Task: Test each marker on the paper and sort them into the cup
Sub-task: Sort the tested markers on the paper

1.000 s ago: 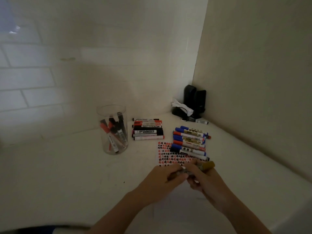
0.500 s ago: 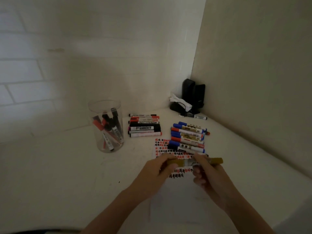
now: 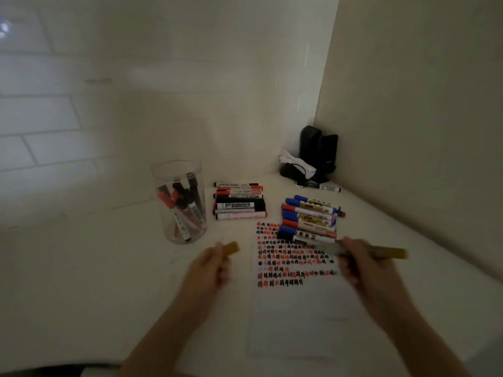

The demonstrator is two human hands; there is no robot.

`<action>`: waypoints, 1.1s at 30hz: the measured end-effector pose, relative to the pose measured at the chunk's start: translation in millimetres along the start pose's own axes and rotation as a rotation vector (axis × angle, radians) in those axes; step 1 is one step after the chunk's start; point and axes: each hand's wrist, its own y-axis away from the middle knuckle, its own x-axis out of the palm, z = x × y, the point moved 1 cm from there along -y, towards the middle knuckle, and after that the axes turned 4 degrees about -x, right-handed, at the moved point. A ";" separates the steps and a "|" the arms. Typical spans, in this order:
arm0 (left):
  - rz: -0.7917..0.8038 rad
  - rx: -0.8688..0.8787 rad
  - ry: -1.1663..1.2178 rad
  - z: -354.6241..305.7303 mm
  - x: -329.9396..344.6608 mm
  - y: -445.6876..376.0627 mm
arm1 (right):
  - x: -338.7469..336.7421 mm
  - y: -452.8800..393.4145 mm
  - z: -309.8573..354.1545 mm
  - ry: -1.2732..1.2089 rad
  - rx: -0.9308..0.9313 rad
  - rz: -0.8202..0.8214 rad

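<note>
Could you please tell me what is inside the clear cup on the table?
The clear cup holds several markers leaning on end, with red and black caps visible. Their exact number cannot be told, since they overlap one another.

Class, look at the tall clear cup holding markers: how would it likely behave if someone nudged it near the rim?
The clear cup stands tall and narrow, so a push near the rim might tip it rather than slide it. The markers inside lean to one side, which could shift its balance. Its smooth wall looks rigid and possibly slippery to grip.
</note>
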 end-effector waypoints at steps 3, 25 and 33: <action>0.014 0.179 -0.265 -3.4 -16.9 -3.1 | -15.3 -5.2 0.0 0.200 -0.033 0.007; 0.053 0.455 -0.814 25.0 15.4 -46.9 | -2.8 -16.9 -62.7 0.650 -0.111 -0.123; 0.038 0.444 -0.806 25.1 16.2 -47.1 | 1.1 -14.3 -58.2 0.640 -0.122 -0.110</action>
